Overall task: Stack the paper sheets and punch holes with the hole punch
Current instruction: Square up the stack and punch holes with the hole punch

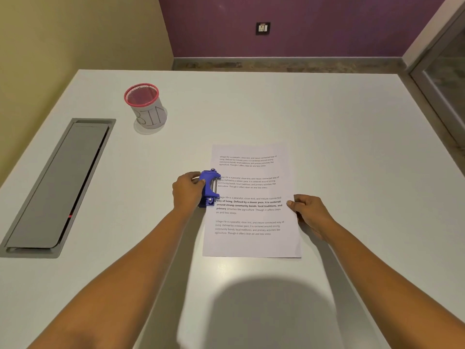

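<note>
A stack of printed paper sheets (251,217) lies flat on the white table (339,147), a little right of centre. A blue hole punch (210,187) sits over the middle of the stack's left edge. My left hand (187,191) grips the punch from its left side. At the stack's right edge my right hand (308,212) rests with fingers curled, its thumb pressing on the paper's margin.
A red-rimmed mesh cup labelled BIN (147,107) stands at the back left. A long grey cable-tray lid (59,187) is set into the table along the left side. The table's far edge meets a purple wall.
</note>
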The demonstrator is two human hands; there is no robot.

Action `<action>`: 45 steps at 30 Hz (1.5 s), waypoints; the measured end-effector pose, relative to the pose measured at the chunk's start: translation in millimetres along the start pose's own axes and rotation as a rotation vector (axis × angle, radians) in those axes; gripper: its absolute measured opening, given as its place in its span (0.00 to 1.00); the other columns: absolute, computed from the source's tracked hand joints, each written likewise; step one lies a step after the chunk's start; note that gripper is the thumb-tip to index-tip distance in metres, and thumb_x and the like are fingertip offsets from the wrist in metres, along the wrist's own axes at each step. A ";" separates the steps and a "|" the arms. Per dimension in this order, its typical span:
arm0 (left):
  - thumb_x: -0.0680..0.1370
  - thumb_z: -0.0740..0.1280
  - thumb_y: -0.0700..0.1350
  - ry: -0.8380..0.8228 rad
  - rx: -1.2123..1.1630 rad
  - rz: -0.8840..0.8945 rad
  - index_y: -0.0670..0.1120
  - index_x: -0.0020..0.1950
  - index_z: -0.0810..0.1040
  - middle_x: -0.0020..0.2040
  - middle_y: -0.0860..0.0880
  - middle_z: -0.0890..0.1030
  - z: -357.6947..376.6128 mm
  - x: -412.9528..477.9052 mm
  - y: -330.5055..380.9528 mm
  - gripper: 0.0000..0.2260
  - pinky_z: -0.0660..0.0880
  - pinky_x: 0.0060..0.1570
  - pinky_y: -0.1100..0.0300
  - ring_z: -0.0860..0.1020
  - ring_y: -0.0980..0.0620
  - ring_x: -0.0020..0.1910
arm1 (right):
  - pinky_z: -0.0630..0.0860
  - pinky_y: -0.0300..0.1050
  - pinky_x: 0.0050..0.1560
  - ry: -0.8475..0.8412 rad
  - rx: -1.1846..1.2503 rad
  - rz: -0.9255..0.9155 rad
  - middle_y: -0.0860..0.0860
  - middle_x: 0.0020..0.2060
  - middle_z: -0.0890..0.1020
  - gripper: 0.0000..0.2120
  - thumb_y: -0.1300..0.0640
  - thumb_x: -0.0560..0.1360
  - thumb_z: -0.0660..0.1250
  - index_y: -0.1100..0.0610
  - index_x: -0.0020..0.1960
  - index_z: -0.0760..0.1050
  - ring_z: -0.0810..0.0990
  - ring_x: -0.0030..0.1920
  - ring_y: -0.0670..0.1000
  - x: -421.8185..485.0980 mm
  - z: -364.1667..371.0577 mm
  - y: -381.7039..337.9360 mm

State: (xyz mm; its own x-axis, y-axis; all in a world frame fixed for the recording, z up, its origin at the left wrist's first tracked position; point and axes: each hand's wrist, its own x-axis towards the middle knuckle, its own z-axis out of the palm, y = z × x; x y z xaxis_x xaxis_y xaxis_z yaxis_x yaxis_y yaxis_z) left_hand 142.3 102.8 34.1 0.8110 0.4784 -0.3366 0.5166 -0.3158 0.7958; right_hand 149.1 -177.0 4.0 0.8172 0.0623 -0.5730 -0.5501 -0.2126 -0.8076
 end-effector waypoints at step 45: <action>0.81 0.55 0.47 -0.058 0.576 0.461 0.38 0.73 0.58 0.76 0.42 0.59 32.2 38.0 -1.9 0.23 0.48 0.74 0.51 0.48 0.45 0.77 | 0.43 0.50 0.75 0.318 -1.067 -0.502 0.54 0.76 0.53 0.31 0.42 0.78 0.48 0.59 0.75 0.50 0.49 0.76 0.51 39.1 98.2 3.8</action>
State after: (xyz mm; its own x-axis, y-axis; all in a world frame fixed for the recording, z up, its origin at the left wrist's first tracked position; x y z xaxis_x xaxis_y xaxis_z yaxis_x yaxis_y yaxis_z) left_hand 180.9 95.3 3.6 0.9855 0.1541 -0.0710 0.1692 -0.8618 0.4782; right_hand 162.0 -79.6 -35.2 0.9862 0.1581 -0.0495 0.1339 -0.9366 -0.3237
